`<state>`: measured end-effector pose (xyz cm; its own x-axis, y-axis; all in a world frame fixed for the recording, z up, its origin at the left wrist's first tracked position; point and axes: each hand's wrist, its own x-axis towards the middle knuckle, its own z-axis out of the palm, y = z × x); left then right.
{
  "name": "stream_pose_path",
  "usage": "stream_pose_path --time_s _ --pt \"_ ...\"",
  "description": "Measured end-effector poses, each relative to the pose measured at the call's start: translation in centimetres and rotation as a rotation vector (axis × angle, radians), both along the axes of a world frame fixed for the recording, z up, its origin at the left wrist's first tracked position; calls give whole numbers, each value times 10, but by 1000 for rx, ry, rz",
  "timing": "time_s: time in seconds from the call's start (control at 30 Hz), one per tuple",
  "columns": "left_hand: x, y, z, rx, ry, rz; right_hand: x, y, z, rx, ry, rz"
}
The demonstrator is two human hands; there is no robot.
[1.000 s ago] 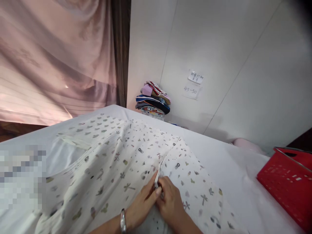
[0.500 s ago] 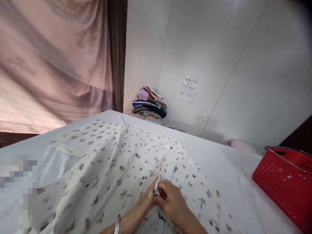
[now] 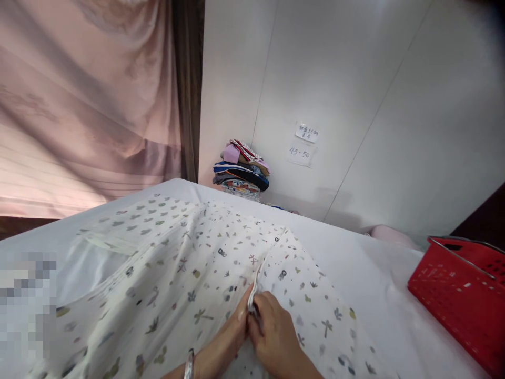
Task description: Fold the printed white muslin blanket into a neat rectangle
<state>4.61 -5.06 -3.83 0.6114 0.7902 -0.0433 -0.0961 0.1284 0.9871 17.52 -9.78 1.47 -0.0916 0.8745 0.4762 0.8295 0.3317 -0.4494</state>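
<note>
A white shirt-like garment (image 3: 213, 284), printed with small palm trees, pineapples and flamingos, lies spread before me. Its front edge (image 3: 258, 271) stands up as a narrow folded strip between my hands. My left hand (image 3: 232, 329), with a silver bracelet at the wrist, pinches this strip from the left, thumb on top. From the other side my right hand (image 3: 272, 326) grips the same strip with curled fingers close to the left thumb. Part of the fingertips is hidden, so any button there cannot be made out.
The garment rests on a white-covered table (image 3: 366, 268). A red plastic basket (image 3: 457, 295) with a metal handle stands at the right. Folded clothes (image 3: 242, 171) are piled against the back wall, beside paper labels (image 3: 303, 142). A pink curtain (image 3: 90, 105) hangs at the left.
My right hand has shifted slightly left and turned more upright at the strip. My left hand has barely moved, and the garment lies as before.
</note>
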Motion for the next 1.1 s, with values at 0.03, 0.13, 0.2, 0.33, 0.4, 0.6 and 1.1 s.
stream_pose_path --time_s 0.03,0.13,0.2,0.33,0.4,0.6,1.1 --pt "-3 0 1 19 -3 -19 -2 -1 -1 17 -11 -16" --pt "-10 -2 6 113 47 -99 -5 -2 -4 57 -34 -42" --pt "-13 -3 10 147 75 -135 -5 -2 -5 68 -40 -40" --pt "-16 -7 17 177 133 -150 -5 -2 -4 28 -39 -35" --pt "-16 -8 19 176 153 -152 -4 -2 -4 4 -39 -43" --pt "-17 -10 22 161 160 -161 -4 -3 -6 -5 -43 -43" --pt "-8 -5 38 37 65 -58 47 -3 40 -138 197 -226"
